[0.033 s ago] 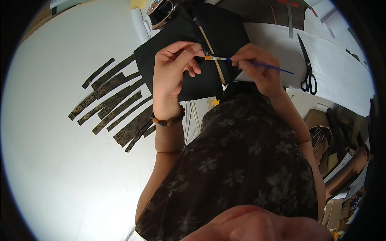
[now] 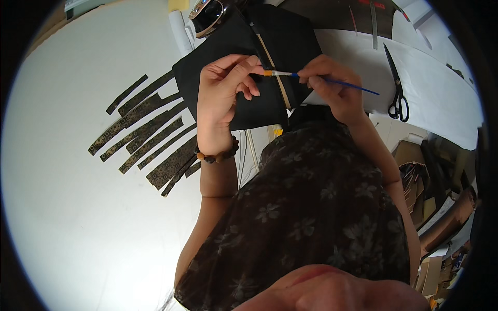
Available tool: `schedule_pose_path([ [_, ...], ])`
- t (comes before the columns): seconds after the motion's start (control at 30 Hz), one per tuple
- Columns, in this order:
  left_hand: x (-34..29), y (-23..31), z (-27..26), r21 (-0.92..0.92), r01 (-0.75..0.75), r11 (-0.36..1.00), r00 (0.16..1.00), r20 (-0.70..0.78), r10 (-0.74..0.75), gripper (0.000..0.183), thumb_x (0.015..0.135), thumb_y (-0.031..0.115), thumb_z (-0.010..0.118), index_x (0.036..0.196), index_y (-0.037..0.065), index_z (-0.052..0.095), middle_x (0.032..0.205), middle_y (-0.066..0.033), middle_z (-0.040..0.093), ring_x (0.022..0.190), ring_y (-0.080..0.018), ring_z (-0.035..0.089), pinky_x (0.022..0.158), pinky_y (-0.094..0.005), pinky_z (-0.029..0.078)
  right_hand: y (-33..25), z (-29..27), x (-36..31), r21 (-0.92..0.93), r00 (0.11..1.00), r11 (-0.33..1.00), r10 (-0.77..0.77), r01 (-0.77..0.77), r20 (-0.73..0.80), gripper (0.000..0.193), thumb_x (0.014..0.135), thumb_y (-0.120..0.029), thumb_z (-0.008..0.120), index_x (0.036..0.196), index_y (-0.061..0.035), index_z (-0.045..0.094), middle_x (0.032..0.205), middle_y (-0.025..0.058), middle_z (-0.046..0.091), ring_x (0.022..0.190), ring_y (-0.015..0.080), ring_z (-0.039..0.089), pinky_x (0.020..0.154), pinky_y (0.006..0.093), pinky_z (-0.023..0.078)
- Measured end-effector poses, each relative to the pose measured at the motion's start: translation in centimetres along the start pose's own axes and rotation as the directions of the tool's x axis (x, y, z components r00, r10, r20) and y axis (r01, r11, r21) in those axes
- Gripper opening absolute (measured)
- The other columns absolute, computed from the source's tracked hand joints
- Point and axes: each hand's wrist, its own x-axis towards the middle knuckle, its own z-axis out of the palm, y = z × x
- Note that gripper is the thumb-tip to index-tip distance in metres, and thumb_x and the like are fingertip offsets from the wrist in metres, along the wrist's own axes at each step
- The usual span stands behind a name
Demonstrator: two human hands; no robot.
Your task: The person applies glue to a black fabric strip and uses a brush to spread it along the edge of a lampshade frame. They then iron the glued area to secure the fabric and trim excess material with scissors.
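Observation:
A slim paintbrush (image 2: 345, 84) with a blue handle, pale metal ferrule and orange bristles lies in the closed fingers of my right hand (image 2: 332, 83). Its bristle end points left and meets the fingertips of my left hand (image 2: 223, 85). Thumb and forefinger of that hand are pinched together, the other fingers curled; what sits between them is too small and dark to make out. Both hands are over black sheets (image 2: 228, 111) on the table. A narrow tan strip (image 2: 275, 72) runs between two of the black pieces, under the brush.
Several patterned dark strips (image 2: 150, 129) fan out left of the black sheets on the white table (image 2: 78, 223). Black scissors (image 2: 398, 88) lie at the right, near a metal ruler (image 2: 374, 26). A shiny dark appliance (image 2: 207, 15) stands at the back. Boxes and scraps fill the lower right.
The brush's bristle end has tipped slightly upward at my left fingertips, and a small glint beside it is gone. Both hands hold nearly the same place.

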Motion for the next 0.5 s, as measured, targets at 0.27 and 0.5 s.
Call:
schedule_pose_path([
  [0.27, -0.06, -0.25, 0.36, 0.073, -0.031, 0.997, 1.000, 0.007, 0.030, 0.017, 0.088, 0.011, 0.068, 0.094, -0.004, 0.068, 0.078, -0.0109, 0.069, 0.050, -0.0112, 0.059, 0.044, -0.0199, 0.040, 0.09, -0.04, -0.10, 0.005, 1.000, 1.000, 0.010, -0.010, 0.002, 0.016, 0.089, 0.002, 0.053, 0.098, 0.0034, 0.067, 0.091, 0.0105, 0.062, 0.078, 0.0129, 0.060, 0.068, 0.0237, 0.046],
  [0.5, -0.16, -0.66, 0.04, 0.044, -0.051, 0.998, 0.999, 0.011, 0.051, 0.017, 0.089, 0.011, 0.066, 0.095, -0.005, 0.068, 0.078, -0.0109, 0.069, 0.050, -0.0118, 0.059, 0.044, -0.0197, 0.040, 0.22, -0.11, -0.26, 0.044, 0.999, 0.998, 0.036, -0.036, 0.001, 0.014, 0.088, 0.002, 0.056, 0.097, 0.0024, 0.067, 0.089, 0.0085, 0.064, 0.077, 0.0119, 0.061, 0.067, 0.0233, 0.048],
])
